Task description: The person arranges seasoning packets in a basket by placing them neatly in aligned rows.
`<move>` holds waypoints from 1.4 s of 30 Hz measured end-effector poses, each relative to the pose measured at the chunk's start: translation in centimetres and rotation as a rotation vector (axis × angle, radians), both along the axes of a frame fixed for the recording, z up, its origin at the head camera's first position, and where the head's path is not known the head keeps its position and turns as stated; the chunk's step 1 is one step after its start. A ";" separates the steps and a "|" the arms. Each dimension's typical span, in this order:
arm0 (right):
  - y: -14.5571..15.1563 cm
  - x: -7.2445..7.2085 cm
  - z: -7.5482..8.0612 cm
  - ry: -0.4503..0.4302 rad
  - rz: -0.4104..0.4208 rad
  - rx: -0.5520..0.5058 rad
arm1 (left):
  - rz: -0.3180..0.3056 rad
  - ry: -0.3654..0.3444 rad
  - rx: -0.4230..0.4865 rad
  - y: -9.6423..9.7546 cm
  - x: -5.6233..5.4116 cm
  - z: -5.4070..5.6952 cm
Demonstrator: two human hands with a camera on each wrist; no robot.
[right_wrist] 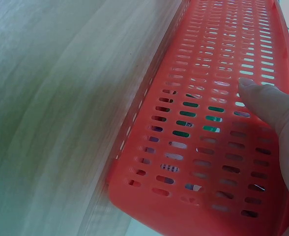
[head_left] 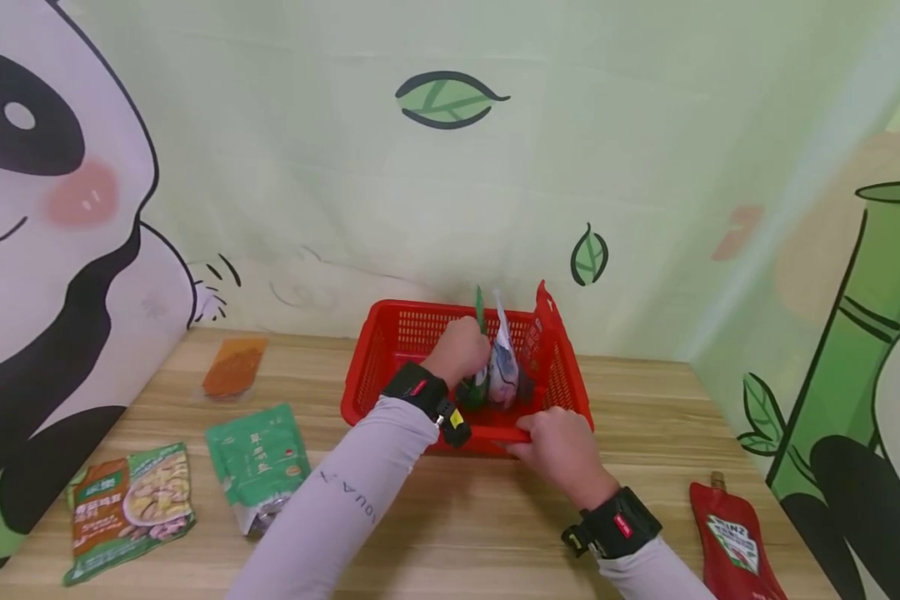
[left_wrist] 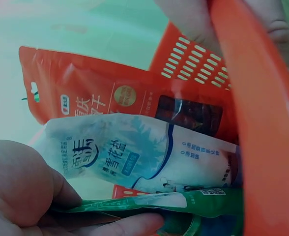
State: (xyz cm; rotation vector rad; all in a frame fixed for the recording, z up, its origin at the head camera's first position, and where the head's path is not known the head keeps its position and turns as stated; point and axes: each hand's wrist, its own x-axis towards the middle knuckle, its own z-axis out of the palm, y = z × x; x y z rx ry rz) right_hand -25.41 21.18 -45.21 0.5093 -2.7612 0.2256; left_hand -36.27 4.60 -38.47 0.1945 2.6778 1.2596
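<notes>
My left hand [head_left: 461,346] reaches into the red plastic basket [head_left: 358,375] and pinches the upper edge of a green packet [left_wrist: 208,200] between thumb and fingers. Beside that packet, a white-and-blue salt bag [left_wrist: 110,147] stands upright in the basket. Behind the bag, toward the basket's right end, leans a red pouch [left_wrist: 125,93] with a dark window. My right hand [head_left: 558,450] grips the basket's front rim near the right corner, its thumb lying along the slotted outer wall in the right wrist view. The lower parts of the packets are partly hidden by the basket wall.
On the table's left lie an orange-brown spice packet [head_left: 234,367], a green pouch [head_left: 261,454] and a brown-and-green food bag [head_left: 135,508]. A red Heinz ketchup pouch [head_left: 737,537] lies at the front right. A printed cloth backdrop [head_left: 292,167] rises behind the table.
</notes>
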 end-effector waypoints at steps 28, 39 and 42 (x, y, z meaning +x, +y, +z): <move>-0.1 0.2 0.1 0.004 -0.008 -0.014 | -0.041 -0.042 0.033 -0.6 0.8 -0.6; -0.1 0.0 -0.1 0.014 -0.008 -0.006 | -0.044 -0.126 0.084 -1.2 1.6 -0.5; -0.1 0.1 -0.1 0.012 -0.012 -0.002 | -0.050 -0.119 0.057 -1.5 2.1 -0.5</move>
